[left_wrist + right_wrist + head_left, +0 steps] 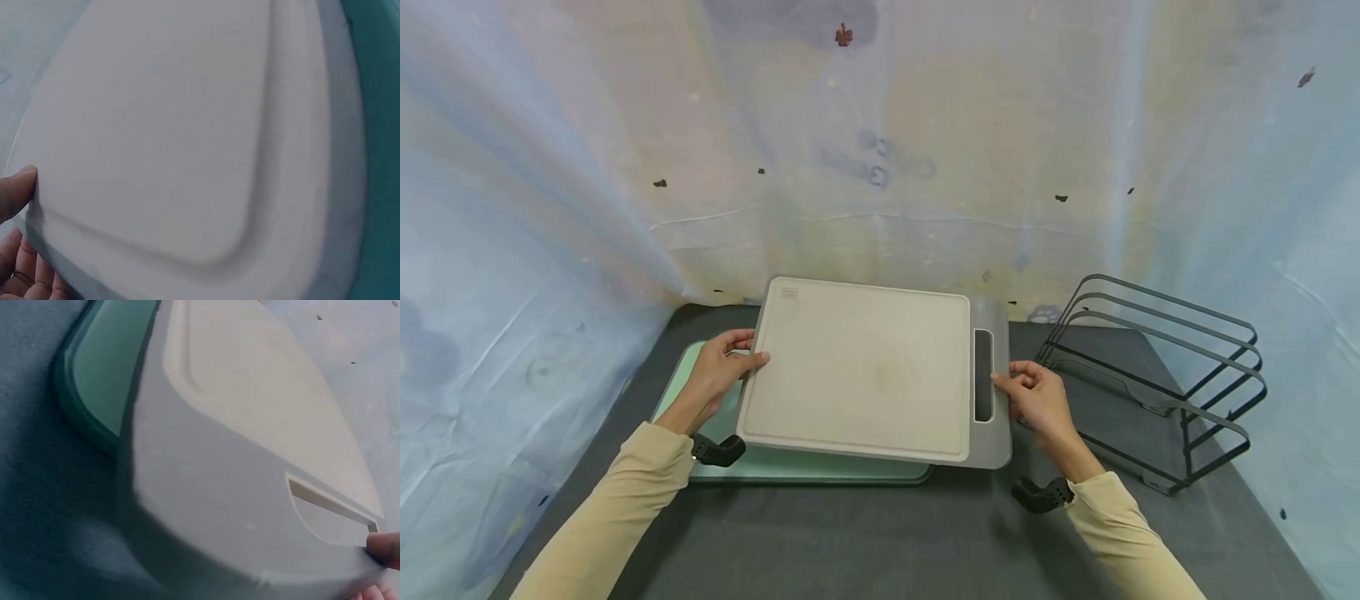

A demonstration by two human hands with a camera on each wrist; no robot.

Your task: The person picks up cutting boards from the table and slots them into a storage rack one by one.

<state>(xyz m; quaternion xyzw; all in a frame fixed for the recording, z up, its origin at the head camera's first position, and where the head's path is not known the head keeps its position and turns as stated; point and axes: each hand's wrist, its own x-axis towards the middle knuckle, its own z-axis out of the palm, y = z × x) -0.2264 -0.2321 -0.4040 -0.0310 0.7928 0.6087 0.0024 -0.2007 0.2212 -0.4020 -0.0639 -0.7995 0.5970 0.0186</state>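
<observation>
A cream cutting board (865, 367) with a grey border and a slot handle is held up and tilted between both hands. My left hand (718, 375) pinches its left edge, thumb on top and fingers beneath, as the left wrist view also shows. At the handle end, my right hand (1037, 396) pinches the grey rim beside the slot. In the right wrist view the thumb presses by the slot and fingertips show under the edge. A green board (812, 468) lies on the table below, partly covered by the cream one.
To the right stands a black wire rack (1150, 392) with several upright loops, close to my right hand. A dark grey cloth covers the table (850, 542). Pale patterned curtain (887, 167) hangs behind and along both sides.
</observation>
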